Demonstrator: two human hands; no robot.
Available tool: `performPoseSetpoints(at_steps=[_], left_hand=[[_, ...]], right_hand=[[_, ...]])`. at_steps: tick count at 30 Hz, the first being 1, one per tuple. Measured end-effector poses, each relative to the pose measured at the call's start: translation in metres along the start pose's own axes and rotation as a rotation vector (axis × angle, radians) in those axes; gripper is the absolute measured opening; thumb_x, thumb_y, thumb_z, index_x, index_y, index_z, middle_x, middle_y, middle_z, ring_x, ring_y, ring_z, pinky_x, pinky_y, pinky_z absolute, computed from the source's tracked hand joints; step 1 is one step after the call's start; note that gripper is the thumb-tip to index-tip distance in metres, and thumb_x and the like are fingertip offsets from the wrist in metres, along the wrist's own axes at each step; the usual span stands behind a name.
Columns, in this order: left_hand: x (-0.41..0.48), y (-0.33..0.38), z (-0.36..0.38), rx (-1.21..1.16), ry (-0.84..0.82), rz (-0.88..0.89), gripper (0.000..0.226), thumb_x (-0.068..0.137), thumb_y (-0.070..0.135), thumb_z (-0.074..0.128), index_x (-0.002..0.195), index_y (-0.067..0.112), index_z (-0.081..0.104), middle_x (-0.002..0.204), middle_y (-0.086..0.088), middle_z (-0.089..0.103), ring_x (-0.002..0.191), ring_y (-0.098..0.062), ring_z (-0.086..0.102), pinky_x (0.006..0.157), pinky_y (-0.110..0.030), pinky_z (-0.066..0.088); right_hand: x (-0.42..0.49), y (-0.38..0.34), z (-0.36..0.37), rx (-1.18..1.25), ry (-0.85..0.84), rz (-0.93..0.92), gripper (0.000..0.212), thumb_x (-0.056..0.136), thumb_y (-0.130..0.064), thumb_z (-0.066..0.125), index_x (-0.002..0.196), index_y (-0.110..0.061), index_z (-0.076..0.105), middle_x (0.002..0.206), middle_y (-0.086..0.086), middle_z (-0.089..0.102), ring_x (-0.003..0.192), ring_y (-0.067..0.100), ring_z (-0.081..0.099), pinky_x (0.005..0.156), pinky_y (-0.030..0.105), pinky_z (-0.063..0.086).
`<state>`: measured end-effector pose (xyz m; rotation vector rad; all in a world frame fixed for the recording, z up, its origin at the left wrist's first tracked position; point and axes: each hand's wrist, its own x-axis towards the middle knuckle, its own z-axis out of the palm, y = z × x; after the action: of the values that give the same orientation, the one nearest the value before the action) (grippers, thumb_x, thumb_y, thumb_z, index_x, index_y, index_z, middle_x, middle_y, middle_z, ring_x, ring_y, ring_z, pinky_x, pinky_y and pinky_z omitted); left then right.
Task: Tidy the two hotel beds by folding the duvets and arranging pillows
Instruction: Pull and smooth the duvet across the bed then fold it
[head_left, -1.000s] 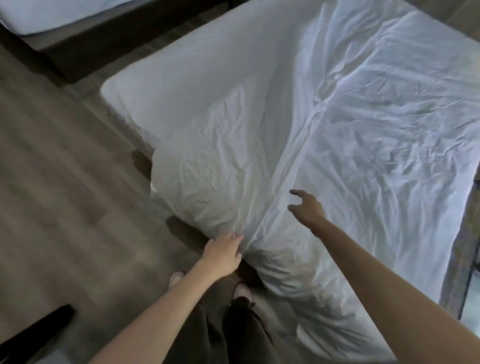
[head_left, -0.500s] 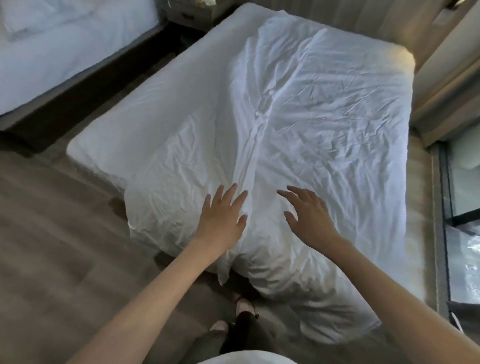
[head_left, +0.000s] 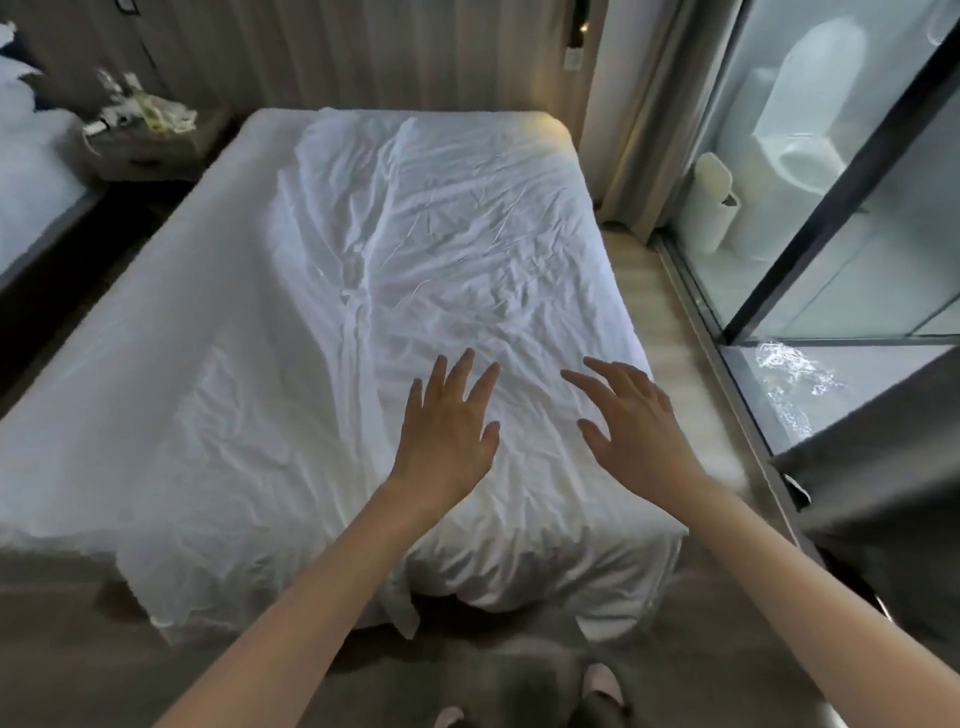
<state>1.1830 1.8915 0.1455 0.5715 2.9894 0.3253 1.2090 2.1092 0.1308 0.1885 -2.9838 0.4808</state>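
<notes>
The head camera looks down at a white duvet. It lies wrinkled on the near bed, covers the right part and hangs over the foot end. The left hand and the right hand are side by side over the duvet, near the foot end. Both have their fingers spread wide and hold nothing. I cannot tell if they touch the cloth. A second bed sits far left, past a small table
</notes>
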Motion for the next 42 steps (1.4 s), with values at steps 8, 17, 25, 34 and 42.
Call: performPoseSetpoints(at_steps=[8, 17, 25, 34, 42], left_hand=[[0.073, 0.126, 0.030, 0.064, 0.022, 0.119, 0.062, 0.102, 0.043, 0.031, 0.154, 0.028, 0.003, 0.162, -0.001, -0.006, 0.149, -0.025, -0.008, 0.121, -0.045, 0.004], [0.159, 0.304, 0.087, 0.034, 0.070, 0.003, 0.065, 0.099, 0.047, 0.037, 0.154, 0.029, 0.007, 0.163, -0.001, -0.002, 0.149, -0.026, -0.005, 0.118, -0.050, -0.001], [0.241, 0.392, 0.100, 0.037, 0.131, -0.001, 0.061, 0.100, 0.040, 0.042, 0.154, 0.024, 0.020, 0.162, -0.003, 0.008, 0.149, -0.029, 0.002, 0.116, -0.055, 0.000], [0.411, 0.434, 0.121, 0.079, 0.216, -0.038, 0.060, 0.093, 0.032, 0.058, 0.148, 0.018, 0.037, 0.156, -0.010, 0.028, 0.146, -0.036, 0.019, 0.113, -0.061, 0.011], [0.588, 0.440, 0.102, 0.141, 0.329, -0.087, 0.065, 0.077, 0.025, 0.078, 0.136, 0.013, 0.054, 0.144, -0.016, 0.047, 0.132, -0.042, 0.043, 0.104, -0.063, 0.031]], right_hand=[[-0.023, 0.136, -0.042, -0.059, 0.080, 0.107, 0.058, 0.091, -0.023, 0.061, 0.145, -0.031, 0.041, 0.152, 0.000, 0.035, 0.140, 0.030, 0.029, 0.114, 0.049, 0.022], [-0.043, 0.331, -0.117, -0.053, -0.018, 0.075, 0.057, 0.095, -0.027, 0.054, 0.148, -0.034, 0.032, 0.157, -0.005, 0.024, 0.145, 0.023, 0.019, 0.118, 0.050, 0.017], [0.007, 0.449, -0.151, -0.044, -0.036, 0.009, 0.058, 0.091, -0.020, 0.061, 0.145, -0.029, 0.041, 0.153, 0.000, 0.034, 0.140, 0.029, 0.027, 0.115, 0.053, 0.023], [0.143, 0.573, -0.163, -0.103, -0.013, -0.061, 0.060, 0.086, -0.020, 0.066, 0.142, -0.029, 0.045, 0.148, 0.001, 0.040, 0.135, 0.028, 0.034, 0.110, 0.052, 0.030], [0.321, 0.656, -0.184, -0.143, -0.007, -0.159, 0.062, 0.086, -0.020, 0.065, 0.143, -0.027, 0.042, 0.148, 0.003, 0.041, 0.133, 0.027, 0.038, 0.110, 0.049, 0.031]])
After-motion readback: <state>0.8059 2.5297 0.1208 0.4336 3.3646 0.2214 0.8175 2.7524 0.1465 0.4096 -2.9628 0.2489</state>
